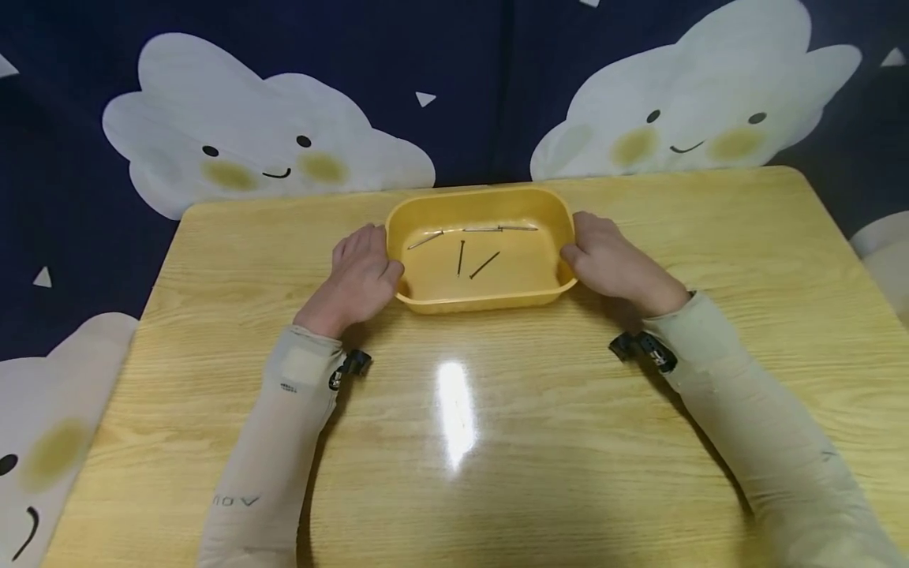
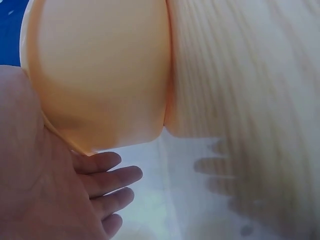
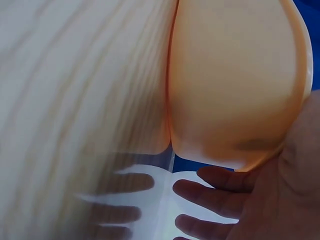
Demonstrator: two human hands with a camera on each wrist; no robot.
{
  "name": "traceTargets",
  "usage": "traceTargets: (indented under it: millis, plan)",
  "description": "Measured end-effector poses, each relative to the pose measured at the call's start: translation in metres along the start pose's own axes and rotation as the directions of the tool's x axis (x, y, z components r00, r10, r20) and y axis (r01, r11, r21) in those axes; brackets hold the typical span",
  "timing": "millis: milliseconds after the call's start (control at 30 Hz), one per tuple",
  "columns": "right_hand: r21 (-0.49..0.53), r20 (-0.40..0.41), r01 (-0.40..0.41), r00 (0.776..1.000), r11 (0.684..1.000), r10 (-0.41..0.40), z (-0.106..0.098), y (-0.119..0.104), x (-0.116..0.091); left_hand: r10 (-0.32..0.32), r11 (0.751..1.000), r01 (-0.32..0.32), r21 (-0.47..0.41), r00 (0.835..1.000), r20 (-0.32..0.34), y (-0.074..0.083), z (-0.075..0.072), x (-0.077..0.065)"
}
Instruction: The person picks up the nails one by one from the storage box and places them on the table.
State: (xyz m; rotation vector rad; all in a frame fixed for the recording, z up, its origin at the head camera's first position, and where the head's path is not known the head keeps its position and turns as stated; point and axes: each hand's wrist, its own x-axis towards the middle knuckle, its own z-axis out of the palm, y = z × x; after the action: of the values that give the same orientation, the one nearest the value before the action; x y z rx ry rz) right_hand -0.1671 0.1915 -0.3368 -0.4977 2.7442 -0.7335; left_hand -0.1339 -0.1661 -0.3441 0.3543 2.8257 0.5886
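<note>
A yellow plastic tray (image 1: 483,304) with rounded corners rests on the table toward its far edge. Several thin metal nails (image 1: 485,265) lie scattered on its floor. At the tray's left end my left hand (image 1: 364,276) grips the rim, thumb hooked over the edge. My right hand (image 1: 616,260) grips the opposite end the same way. In the left wrist view the tray's outer wall (image 2: 105,75) stands beside the palm, the fingers (image 2: 112,181) reaching along its far side. The right wrist view mirrors this, with fingers (image 3: 212,196) past the wall (image 3: 235,75).
The wooden table (image 1: 540,442) has a glossy top that reflects light and the hands. Directly behind it hangs a dark blue cloth (image 1: 483,71) printed with white clouds. Small black cameras (image 1: 357,363) are strapped at both wrists over beige sleeves.
</note>
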Motion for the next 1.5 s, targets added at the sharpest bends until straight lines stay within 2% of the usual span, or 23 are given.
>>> traceTargets:
  millis: [100,400,733,1033,1200,1500]
  plan:
    - [-0.025,-0.004,0.011,1.0,1.0,-0.011,0.001,-0.001,0.0,-0.013,1.0,0.013,0.001,1.0,0.017,-0.001,-0.001,-0.003]
    - [-0.085,0.002,0.031,1.0,0.996,-0.031,0.002,0.0,-0.005,0.001,1.0,-0.001,-0.004,1.0,0.008,0.0,-0.001,-0.007]
    - [-0.079,0.012,0.031,0.999,0.996,-0.03,0.003,0.0,-0.011,-0.004,1.0,0.004,0.007,1.0,0.021,0.002,0.001,-0.007]
    - [-0.122,0.018,0.026,1.0,0.992,-0.024,-0.004,0.0,-0.009,-0.005,1.0,0.005,0.009,1.0,0.011,0.005,-0.001,-0.006]
    - [-0.099,0.009,0.047,0.999,0.994,-0.046,-0.002,0.0,-0.015,-0.002,1.0,0.002,-0.004,1.0,0.023,0.005,0.001,-0.01]
    - [-0.098,0.01,0.068,0.998,0.993,-0.068,0.003,-0.003,-0.028,0.013,0.998,-0.014,-0.06,1.0,-0.009,0.006,0.009,-0.023]
